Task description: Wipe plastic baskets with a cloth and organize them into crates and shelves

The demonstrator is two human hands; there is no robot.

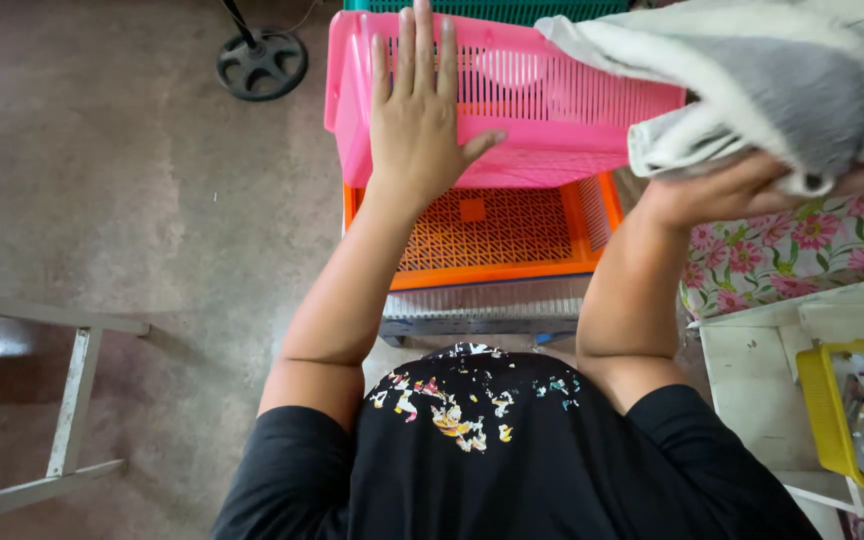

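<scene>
The head view looks straight down over a person in a black shirt (512, 460) with a patterned print. The left hand (420, 120) lies flat and released, fingers spread, on the near wall of one pink basket (552, 105), which is tilted. The pink basket rests on top of one orange basket (512, 235), and a clear or grey crate (487, 305) shows just below the orange one, so three are stacked there. The edge of one green basket (492, 8) peeks out behind the pink one at the top of the frame.

The right hand (722, 190) is clenched under one folded towel (762, 85), white and grey, holding it up beside the pink basket's right side. Under that hand lies a floral cloth (812, 245). At the lower right, one yellow tray (827, 415) with papers sits on a white shelf (752, 380). On the concrete floor (132, 200) stand one round black stand base (262, 62) and, at the left, one white metal frame (72, 400).
</scene>
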